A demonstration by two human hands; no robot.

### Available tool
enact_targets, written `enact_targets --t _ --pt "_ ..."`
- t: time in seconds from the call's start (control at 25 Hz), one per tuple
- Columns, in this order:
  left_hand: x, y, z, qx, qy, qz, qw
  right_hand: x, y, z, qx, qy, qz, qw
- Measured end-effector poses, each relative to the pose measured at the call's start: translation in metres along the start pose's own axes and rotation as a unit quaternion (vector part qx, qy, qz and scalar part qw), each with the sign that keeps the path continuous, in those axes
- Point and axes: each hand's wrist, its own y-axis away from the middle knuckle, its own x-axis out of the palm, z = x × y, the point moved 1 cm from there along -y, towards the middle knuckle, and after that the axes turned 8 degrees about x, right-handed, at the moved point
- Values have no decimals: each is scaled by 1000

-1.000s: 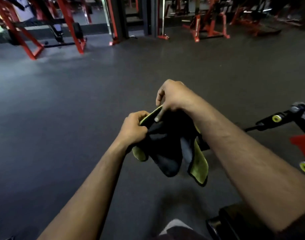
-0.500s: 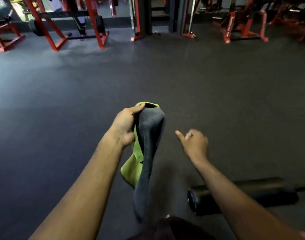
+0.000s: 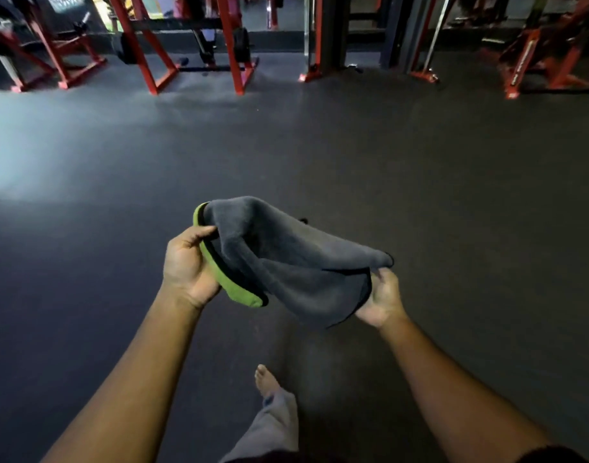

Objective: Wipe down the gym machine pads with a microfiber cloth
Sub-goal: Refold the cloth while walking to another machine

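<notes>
Head view. The microfiber cloth is held in mid-air at the centre of the frame, stretched between both hands above the floor. Its upper face is dark grey and plush; the reverse is lime green and shows as a curved band along the left edge, with a narrow dark hem between the two colours. The cloth sags in soft folds and tapers toward the right. The left hand, palm up at centre left, grips the green edge with the thumb pressed over the fold. The right hand, palm up at centre right, pinches the tapered grey corner between thumb and fingers. Both forearms are bare and enter from the lower corners. A bare foot and a grey trouser leg show at lower centre. The floor is dark grey matting, lit paler at the upper left. Red steel machine frames stand across the top of the frame, well apart from the cloth; detail there is dim.
</notes>
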Motion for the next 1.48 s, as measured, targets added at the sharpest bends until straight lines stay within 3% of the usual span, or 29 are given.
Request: enact_targets --t 0.08,0.24,0.32,0.48,0.56,0.68,0.76,0.84,0.92,1.08,1.32,1.48 --pt "-26 -59 -12 3 -25 -40 999 34 -42 33 -1 41 36 999" --pt "-56 -179 -39 9 -66 -78 995 100 -129 80 78 167 68 981" --pt "-57 -237 -57 21 -81 -69 994 136 -176 103 72 240 81 965" --pt "-47 -337 -85 25 -101 -71 992 184 -261 157 28 285 106 952" --pt "-43 -388 -94 19 -115 -89 989 206 -303 189 18 342 114 933" --pt "-42 -491 -97 -8 -142 -141 980 242 -389 251 24 471 50 880" --pt "-41 -560 -93 -7 -212 -204 956 267 -448 299 -8 447 45 893" --pt "-37 -620 -89 -11 -315 -253 914 290 -501 343 -37 307 55 950" --pt "-29 -668 -84 -19 -368 -279 887 311 -545 375 -71 221 57 971" --pt "-11 -764 -83 3 -344 -285 895 360 -628 431 -142 325 42 934" --pt "-40 -906 -94 -8 -400 -296 868 425 -761 511 -194 402 -28 894" --pt "-35 -1018 -105 -17 -325 -280 903 477 -862 539 -214 432 -45 875"
